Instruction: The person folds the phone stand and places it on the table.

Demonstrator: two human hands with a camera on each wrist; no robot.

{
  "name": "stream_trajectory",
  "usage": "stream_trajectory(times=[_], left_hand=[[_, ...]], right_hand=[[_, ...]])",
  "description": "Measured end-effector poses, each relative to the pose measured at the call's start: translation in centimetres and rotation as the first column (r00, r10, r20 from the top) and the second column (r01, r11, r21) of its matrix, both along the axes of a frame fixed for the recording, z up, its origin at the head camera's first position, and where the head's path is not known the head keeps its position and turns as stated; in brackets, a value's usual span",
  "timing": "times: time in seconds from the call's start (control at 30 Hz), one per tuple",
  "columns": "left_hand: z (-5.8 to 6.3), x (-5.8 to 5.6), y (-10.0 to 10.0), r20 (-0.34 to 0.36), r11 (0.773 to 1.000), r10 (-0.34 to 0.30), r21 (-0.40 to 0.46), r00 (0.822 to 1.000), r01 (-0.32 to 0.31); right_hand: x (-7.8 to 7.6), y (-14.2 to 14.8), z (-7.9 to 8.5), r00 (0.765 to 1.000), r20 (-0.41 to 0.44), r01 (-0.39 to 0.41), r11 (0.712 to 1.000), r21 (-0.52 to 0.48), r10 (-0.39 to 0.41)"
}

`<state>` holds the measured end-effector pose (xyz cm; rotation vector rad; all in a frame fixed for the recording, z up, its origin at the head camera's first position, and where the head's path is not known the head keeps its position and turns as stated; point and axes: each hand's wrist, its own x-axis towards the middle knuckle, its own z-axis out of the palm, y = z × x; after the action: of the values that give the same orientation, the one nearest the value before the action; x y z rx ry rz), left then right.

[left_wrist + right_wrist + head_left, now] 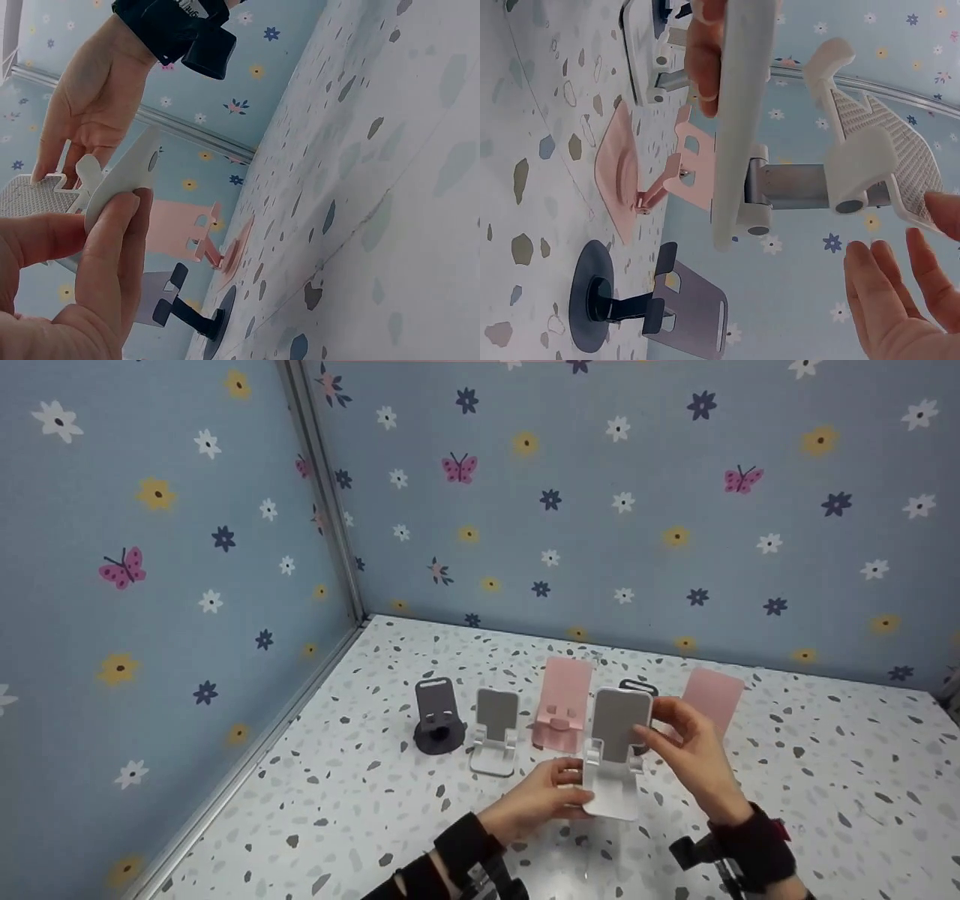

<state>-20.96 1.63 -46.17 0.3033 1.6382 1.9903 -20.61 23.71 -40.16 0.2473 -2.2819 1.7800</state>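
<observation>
A white phone stand with a grey pad is held up in front of me, its plate facing me. My left hand pinches the stand's base between thumb and fingers, as the left wrist view shows at the base's edge. At the upper plate's right edge, my right hand grips with the thumb on the front and fingers behind. In the right wrist view, a metal arm with hinges joins the base to the plate, which tilts away from the base.
Behind stand other phone stands: a dark one at left, a white one, a pink one, a partly hidden dark one and a pink one at right. Flowered walls border the speckled table.
</observation>
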Motion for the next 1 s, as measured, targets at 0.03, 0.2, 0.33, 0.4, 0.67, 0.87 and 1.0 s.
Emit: stream_trajectory(times=[0.03,0.2,0.33,0.4,0.67,0.87,1.0], left_hand=[[0.0,-0.1,0.0,-0.002,1.000,-0.006,-0.001,1.000,0.006],[0.1,-0.1,-0.1,-0.005,1.000,-0.013,-0.003,1.000,0.013],[0.0,0.1,-0.2,-0.007,1.000,-0.009,-0.002,1.000,0.009],[0.1,0.1,-0.3,-0.006,1.000,-0.013,0.006,1.000,0.013],[0.2,0.0,-0.5,0.002,1.000,-0.018,0.014,1.000,0.018],[0.2,-0.1,-0.7,0.002,1.000,0.005,0.013,1.000,-0.005],[0.2,-0.1,-0.8,0.002,1.000,0.013,0.010,1.000,-0.013]], right_hand=[[-0.2,0.0,0.2,1.000,0.019,-0.020,1.000,-0.002,0.020],[-1.2,0.5,0.5,0.980,0.101,-0.174,0.984,0.031,0.170],[-1.7,0.7,0.4,0.964,0.105,-0.251,0.967,0.053,0.244],[-1.8,0.7,0.4,0.963,0.100,-0.259,0.964,0.058,0.252],[-2.1,0.6,0.6,0.965,0.073,-0.259,0.962,0.086,0.254],[-2.4,0.4,0.6,0.964,0.048,-0.265,0.960,0.094,0.261],[-2.4,0.2,0.5,0.967,0.031,-0.255,0.960,0.115,0.253]])
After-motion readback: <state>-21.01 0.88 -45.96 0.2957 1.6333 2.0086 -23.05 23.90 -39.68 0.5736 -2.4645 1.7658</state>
